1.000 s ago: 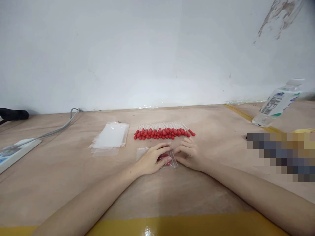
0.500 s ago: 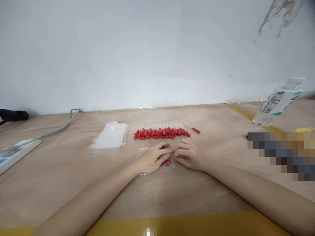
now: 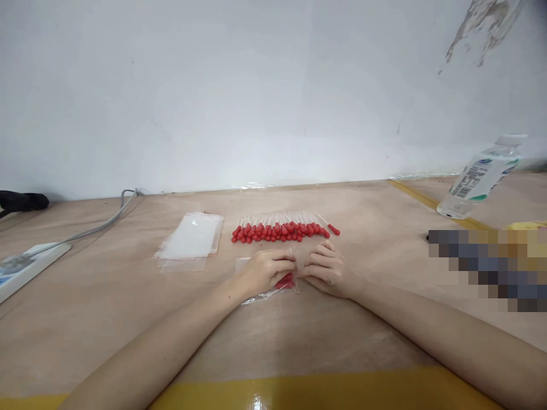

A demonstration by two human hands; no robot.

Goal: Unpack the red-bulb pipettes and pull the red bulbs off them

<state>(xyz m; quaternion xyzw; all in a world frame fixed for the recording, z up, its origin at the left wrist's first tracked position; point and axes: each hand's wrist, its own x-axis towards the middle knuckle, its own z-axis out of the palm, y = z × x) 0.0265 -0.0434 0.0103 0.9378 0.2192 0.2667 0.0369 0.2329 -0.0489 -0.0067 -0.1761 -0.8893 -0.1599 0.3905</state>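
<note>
head view: clock places are read from the small clear bag [image 3: 285,282], with twelve toward the wall [image 3: 273,85].
near edge: yellow tape [image 3: 273,390] crosses the brown table covering [image 3: 299,341] at six o'clock.
forearms: both bare; the left forearm [image 3: 171,341] comes in from seven o'clock, the right forearm [image 3: 431,324] from four.
bag: on the table between the two hands, partly covered by fingers; red contents [image 3: 284,281] show through its film.
left hand [image 3: 268,271]: over the bag from nine o'clock, fingers bent and touching it; whether they pinch it or only press, i cannot tell.
right hand [image 3: 327,270]: just at three o'clock, fingers curled together, tips at the bag's edge; whether they are clamped on it, i cannot tell.
blurred patch [image 3: 487,267]: well apart at three o'clock, too pixelated to read.
power strip [image 3: 43,256]: at nine o'clock, a grey cable [image 3: 98,225] running from it toward the wall.
stack of clear bags [image 3: 192,236]: at ten o'clock, loosely fanned.
red-tipped sticks [image 3: 280,229]: a packed row at twelve o'clock, red ends toward the hands, one stick [image 3: 334,229] slanting at the row's right end.
bottle [image 3: 476,182]: at two o'clock, clear with a white label.
wall: pale, with brown marks [image 3: 487,25] high at one o'clock.
</note>
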